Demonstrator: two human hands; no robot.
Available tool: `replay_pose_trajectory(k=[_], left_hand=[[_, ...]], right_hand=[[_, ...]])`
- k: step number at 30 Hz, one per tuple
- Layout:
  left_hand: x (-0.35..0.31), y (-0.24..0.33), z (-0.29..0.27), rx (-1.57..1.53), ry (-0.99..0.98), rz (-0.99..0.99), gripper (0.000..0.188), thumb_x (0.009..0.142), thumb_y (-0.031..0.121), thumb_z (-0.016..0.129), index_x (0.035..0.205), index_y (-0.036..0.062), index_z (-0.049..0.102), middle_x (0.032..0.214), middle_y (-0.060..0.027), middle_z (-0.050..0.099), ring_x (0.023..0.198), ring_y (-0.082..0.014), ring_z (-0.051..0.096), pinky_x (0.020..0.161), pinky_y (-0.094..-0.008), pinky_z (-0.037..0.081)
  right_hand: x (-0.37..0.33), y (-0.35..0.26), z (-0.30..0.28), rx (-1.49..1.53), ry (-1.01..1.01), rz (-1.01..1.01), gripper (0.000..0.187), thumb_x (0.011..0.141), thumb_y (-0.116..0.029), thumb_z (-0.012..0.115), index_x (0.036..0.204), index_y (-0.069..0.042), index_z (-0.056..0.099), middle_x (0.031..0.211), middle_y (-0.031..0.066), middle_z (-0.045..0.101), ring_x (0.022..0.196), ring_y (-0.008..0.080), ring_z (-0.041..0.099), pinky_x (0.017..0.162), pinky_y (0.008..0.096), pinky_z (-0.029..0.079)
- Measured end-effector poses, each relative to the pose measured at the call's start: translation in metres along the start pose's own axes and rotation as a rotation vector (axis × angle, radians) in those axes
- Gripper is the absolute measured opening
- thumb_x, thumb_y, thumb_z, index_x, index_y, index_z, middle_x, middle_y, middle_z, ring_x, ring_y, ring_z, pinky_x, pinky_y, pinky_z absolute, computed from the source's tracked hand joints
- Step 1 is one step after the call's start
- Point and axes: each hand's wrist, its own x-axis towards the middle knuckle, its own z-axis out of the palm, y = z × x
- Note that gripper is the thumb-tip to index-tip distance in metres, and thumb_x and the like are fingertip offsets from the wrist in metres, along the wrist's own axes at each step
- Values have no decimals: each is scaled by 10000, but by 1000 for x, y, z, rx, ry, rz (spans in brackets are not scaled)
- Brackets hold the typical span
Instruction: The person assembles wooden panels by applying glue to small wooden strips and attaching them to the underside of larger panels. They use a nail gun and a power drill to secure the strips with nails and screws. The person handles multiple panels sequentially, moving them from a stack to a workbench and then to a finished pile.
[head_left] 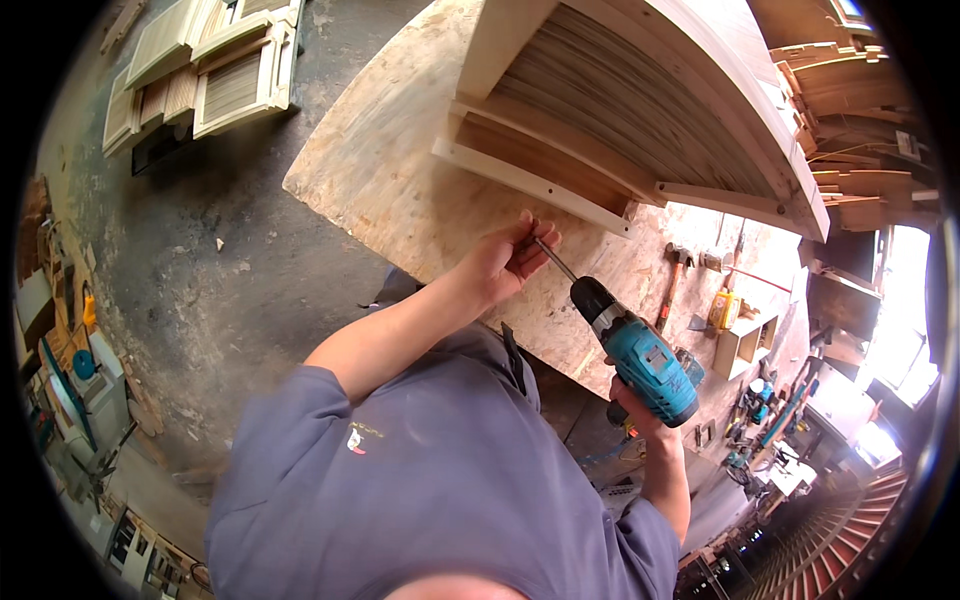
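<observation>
My right hand [640, 408] grips the handle of a teal and black cordless drill [648, 365], which points up and to the left. A long thin driver bit [557, 260] reaches from its black chuck toward my left hand [512, 258]. The fingers of that hand are closed at the tip of the bit; whether a screw is between them is hidden. Just beyond stands a pale wooden cabinet frame [590, 212] with a dark grained panel [620, 105]. Small dark holes show along its lower rail, close to my left fingertips.
The frame rests on a worn plywood worktop [400, 150]. To the right lie a hammer [676, 268], a yellow bottle [724, 308] and a small wooden box [745, 345]. Wooden door panels [200, 75] are stacked at the far left. Stacked boards [850, 110] fill the far right.
</observation>
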Motion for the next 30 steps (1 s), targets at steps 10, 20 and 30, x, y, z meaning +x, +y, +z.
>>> replay_pose_trajectory(k=[10, 20, 30], left_hand=[[0, 25, 14, 161, 59, -28, 176, 1049, 170, 486, 1058, 49, 614, 997, -105, 713, 936, -224, 718, 808, -351, 615], [41, 15, 46, -149, -3, -113, 277, 1051, 63, 385, 1255, -98, 481, 1172, -223, 631, 1093, -335, 639, 949, -404, 581], [56, 20, 44, -80, 12, -153, 258, 1032, 84, 421, 1226, -42, 536, 1137, -194, 648, 1039, -274, 656, 913, -384, 581]], right_hand=[[33, -46, 10, -423, -44, -16, 664, 745, -66, 725, 1369, 32, 520, 1157, 157, 685, 978, 201, 685, 891, 311, 520], [86, -66, -18, -274, -4, 386, 521, 782, 10, 719, 1282, -17, 576, 996, 48, 679, 848, 128, 628, 766, 289, 525], [143, -88, -38, -382, -144, 473, 627, 767, 6, 714, 1368, -23, 537, 1136, 66, 677, 987, 133, 614, 893, 296, 502]])
